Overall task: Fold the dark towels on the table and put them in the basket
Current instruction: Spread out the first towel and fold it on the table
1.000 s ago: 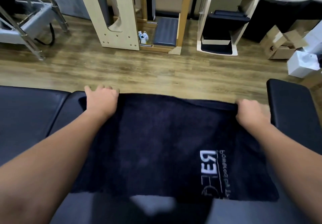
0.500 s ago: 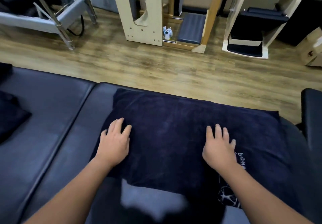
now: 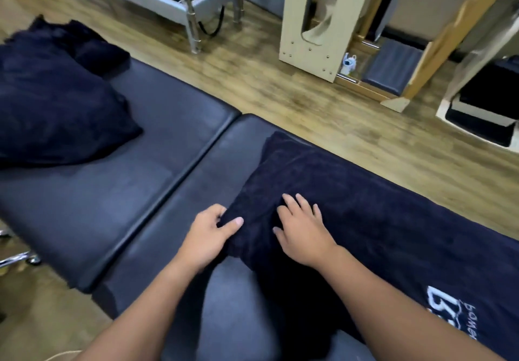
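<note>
As before, left hand (image 3: 209,234) now gripping towel (image 3: 379,214)

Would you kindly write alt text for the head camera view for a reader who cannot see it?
A person's left hand pinches the left end of a dark towel spread on a black padded table, while the right hand rests flat on it. More dark towels lie heaped at far left.
</note>
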A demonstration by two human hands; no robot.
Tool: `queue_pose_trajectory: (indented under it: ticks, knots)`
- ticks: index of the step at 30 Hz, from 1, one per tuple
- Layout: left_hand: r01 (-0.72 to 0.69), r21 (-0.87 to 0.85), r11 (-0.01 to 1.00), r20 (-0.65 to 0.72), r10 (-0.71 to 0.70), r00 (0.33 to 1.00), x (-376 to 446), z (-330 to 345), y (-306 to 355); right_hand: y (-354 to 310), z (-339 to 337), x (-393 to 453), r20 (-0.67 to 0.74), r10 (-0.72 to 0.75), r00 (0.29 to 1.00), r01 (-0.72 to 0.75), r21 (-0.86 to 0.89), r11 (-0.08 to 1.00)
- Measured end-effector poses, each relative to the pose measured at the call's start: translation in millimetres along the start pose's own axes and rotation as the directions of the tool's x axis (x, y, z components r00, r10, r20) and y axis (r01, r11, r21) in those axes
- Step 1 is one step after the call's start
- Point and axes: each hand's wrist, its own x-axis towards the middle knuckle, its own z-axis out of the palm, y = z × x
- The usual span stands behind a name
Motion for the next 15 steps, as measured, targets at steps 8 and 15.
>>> queue_pose_trajectory:
  ticks: [8, 15]
  knots:
    - [-0.011, 0.708, 0.706, -0.052, 0.067, 0.996, 17, -46, -18, -8, -56, 85, -0.16, 0.013, 0.987, -0.03, -0.104, 0.994]
    - [-0.033, 0.22, 0.975, 0.207, -0.014, 0.978, 16, -73, -46, -31, -81, 159, -0.036, 0.095, 0.995, -0.099, -0.153, 0.983]
